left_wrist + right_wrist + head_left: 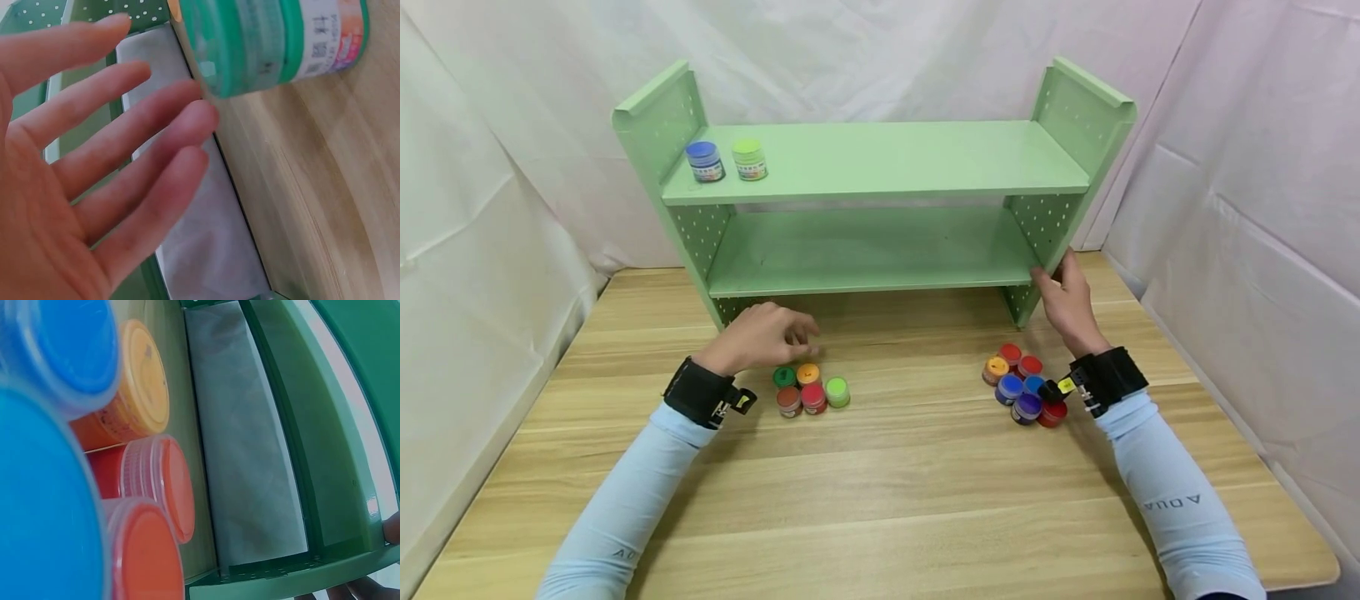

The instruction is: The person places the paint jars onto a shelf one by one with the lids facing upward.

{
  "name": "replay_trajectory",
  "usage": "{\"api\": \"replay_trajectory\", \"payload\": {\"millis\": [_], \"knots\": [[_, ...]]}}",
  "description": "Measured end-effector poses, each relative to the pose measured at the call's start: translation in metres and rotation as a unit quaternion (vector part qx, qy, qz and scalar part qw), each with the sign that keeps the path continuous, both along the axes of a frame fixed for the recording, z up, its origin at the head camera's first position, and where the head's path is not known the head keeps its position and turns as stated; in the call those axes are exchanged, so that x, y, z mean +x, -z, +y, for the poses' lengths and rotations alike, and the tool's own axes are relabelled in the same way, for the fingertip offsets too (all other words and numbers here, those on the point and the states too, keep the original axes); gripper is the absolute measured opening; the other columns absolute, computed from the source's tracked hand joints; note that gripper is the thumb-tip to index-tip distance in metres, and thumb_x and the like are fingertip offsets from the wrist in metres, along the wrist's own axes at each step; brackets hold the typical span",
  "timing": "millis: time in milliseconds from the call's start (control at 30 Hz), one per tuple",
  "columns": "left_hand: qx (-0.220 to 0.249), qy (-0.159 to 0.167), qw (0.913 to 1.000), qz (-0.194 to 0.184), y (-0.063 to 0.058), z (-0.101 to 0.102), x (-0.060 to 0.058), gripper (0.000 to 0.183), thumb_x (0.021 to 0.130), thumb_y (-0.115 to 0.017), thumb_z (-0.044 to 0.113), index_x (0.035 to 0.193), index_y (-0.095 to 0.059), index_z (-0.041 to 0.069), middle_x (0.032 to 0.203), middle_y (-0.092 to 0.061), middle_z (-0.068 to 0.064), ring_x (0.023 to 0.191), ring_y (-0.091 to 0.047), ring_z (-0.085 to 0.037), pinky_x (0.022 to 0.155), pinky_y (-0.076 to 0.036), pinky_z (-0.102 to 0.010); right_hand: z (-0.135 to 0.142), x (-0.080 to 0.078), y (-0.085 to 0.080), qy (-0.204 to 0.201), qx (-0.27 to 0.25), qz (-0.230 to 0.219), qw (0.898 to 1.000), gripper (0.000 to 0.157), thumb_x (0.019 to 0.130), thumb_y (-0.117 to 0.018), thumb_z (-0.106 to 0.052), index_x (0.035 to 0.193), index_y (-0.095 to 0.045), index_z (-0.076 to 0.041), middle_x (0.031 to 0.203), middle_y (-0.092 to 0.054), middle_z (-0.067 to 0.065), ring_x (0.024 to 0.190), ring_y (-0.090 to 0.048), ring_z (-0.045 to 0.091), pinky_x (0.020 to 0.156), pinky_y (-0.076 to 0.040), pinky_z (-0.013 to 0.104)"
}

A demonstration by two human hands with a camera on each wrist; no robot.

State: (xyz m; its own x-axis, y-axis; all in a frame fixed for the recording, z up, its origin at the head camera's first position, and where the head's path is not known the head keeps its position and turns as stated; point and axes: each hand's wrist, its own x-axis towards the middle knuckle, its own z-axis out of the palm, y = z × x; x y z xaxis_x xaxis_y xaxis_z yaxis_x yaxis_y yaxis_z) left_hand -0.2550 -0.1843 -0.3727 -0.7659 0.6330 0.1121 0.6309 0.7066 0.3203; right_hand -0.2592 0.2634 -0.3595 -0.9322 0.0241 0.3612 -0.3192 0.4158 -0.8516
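Note:
A green two-tier shelf (887, 158) with perforated side panels stands at the back of the table. My right hand (1070, 307) grips its right side panel near the lower board, the thumb in front and the fingers behind. Just before the shelf's left end, my left hand (763, 337) hovers with nothing in its fingers, which spread loosely in the left wrist view. Below it sits a cluster of small paint jars, among them a green-lidded jar (250, 47), an orange-lidded jar (808, 374) and a light green jar (837, 392).
On the upper board's left end stand a blue jar (705, 162) and a yellow-green jar (749, 159). Near the right wrist is another cluster of jars, including a yellow-orange jar (996, 370) and red and blue ones. White curtains surround the wooden table (880, 500).

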Motion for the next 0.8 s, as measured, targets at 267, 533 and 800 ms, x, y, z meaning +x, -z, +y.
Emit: {"api": "replay_trajectory", "payload": {"millis": [267, 533, 800], "knots": [[-0.007, 0.016, 0.9982, -0.057, 0.000, -0.003, 0.002, 0.025, 0.083, -0.069, 0.031, 0.103, -0.074, 0.019, 0.081, -0.065, 0.016, 0.072, -0.061, -0.005, 0.059, -0.048, -0.026, -0.002, 0.004, -0.005, -0.006, -0.005, 0.001, 1.000, 0.055, 0.100, -0.044, -0.015, 0.151, -0.023, -0.008, 0.137, -0.039, 0.024, 0.113, -0.041, 0.026, 0.091, -0.036, 0.039], [-0.013, 0.024, 0.9940, -0.106, 0.004, -0.003, 0.003, 0.025, 0.079, -0.073, 0.039, 0.098, -0.074, 0.021, 0.080, -0.066, 0.017, 0.072, -0.062, -0.004, 0.062, -0.048, -0.028, 0.003, -0.002, 0.002, -0.003, -0.008, 0.000, 1.000, 0.056, 0.100, -0.045, -0.016, 0.151, -0.022, -0.009, 0.137, -0.040, 0.021, 0.113, -0.042, 0.025, 0.091, -0.037, 0.040], [-0.015, 0.036, 0.9912, -0.127, 0.006, -0.002, 0.002, 0.018, 0.079, -0.073, 0.039, 0.091, -0.073, 0.026, 0.079, -0.066, 0.018, 0.070, -0.062, -0.004, 0.061, -0.049, -0.028, 0.014, -0.019, 0.019, 0.002, -0.006, 0.001, 1.000, 0.056, 0.100, -0.046, -0.025, 0.152, -0.023, -0.021, 0.139, -0.041, 0.013, 0.114, -0.042, 0.021, 0.090, -0.038, 0.040]]}}
